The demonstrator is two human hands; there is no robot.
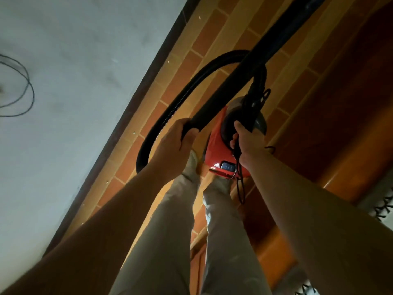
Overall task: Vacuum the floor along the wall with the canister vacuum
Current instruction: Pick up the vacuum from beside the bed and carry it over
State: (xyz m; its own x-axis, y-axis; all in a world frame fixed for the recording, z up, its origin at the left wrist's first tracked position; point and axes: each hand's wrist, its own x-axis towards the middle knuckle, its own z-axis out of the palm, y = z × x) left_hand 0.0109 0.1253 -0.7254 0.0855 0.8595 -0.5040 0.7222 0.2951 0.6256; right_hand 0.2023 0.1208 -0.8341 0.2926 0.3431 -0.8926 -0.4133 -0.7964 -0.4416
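Note:
A red canister vacuum [217,143] hangs in front of my legs, above the tiled floor. My right hand [246,139] grips its black carrying strap together with the power cord. My left hand [178,141] holds the near end of the black wand [251,69], which runs up and away to the top right, its nozzle out of view. The ribbed black hose [182,96] loops from the wand round to the left and down behind my left forearm.
A pale wall [74,81] with a dark baseboard [136,99] runs diagonally on the left; a thin wire loop hangs on it. Orange-brown tile floor [212,39] stretches along it. A patterned rug edge [382,207] lies at the right.

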